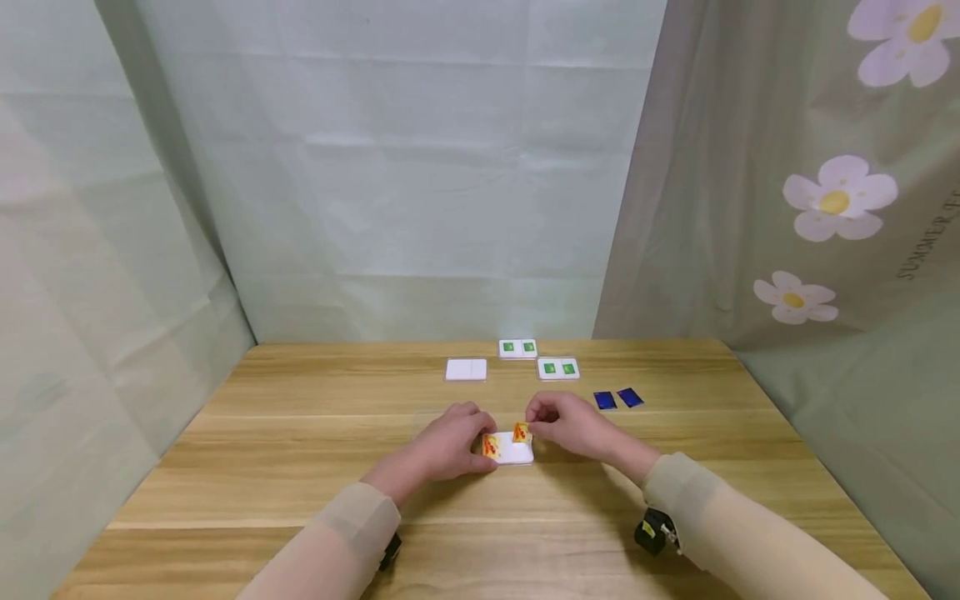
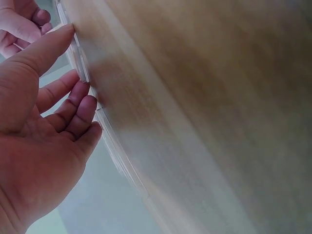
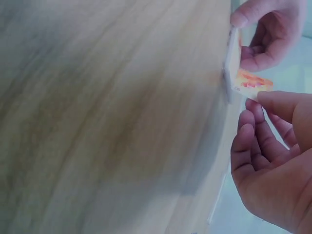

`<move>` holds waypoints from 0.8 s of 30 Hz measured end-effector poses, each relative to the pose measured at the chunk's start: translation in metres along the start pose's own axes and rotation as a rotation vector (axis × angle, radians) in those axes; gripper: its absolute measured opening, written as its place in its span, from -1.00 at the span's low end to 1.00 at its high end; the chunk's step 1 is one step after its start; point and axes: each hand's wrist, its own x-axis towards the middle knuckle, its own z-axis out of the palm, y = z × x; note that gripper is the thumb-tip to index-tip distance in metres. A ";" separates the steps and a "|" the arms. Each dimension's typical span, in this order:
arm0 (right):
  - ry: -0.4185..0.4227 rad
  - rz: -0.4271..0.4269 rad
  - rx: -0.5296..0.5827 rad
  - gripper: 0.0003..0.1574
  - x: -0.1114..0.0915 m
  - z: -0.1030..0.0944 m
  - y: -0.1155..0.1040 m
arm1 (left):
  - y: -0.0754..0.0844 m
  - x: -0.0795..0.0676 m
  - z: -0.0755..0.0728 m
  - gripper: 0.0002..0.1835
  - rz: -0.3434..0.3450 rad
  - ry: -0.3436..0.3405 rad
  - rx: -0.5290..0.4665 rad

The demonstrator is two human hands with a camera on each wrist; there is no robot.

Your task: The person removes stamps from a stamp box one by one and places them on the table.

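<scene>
A flat white rectangular card holder (image 1: 513, 455) with a clear rim lies on the table before me. On its left half sits a small square orange-and-yellow picture card (image 1: 491, 446). My left hand (image 1: 454, 442) grips the holder's left end, thumb at the near edge and fingers at the far edge. Between thumb and fingertips, my right hand (image 1: 572, 423) pinches a second orange-and-yellow picture card (image 1: 521, 432) over the holder's right half. This card tilts up from the holder in the right wrist view, where my right hand (image 3: 275, 151) shows its other fingers loosely curled.
Two white holders, one at the back (image 1: 518, 348) and one to its right (image 1: 558, 368), each bear two green squares. A blank white holder (image 1: 466, 369) lies left of them. Two dark blue square cards (image 1: 605, 400) lie at the right. Cloth curtains (image 1: 420, 183) surround the wooden table (image 1: 315, 392).
</scene>
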 end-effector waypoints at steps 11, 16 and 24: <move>0.064 0.029 0.013 -0.94 -0.012 -0.014 0.008 | -0.002 0.000 0.003 -0.46 -0.001 0.002 0.008; 0.112 0.062 -0.011 -0.94 -0.020 -0.025 0.015 | -0.004 0.000 0.005 -0.46 0.005 0.008 0.017; 0.154 0.065 -0.063 -0.93 -0.032 -0.044 0.033 | -0.004 0.001 0.004 -0.46 0.013 0.006 0.020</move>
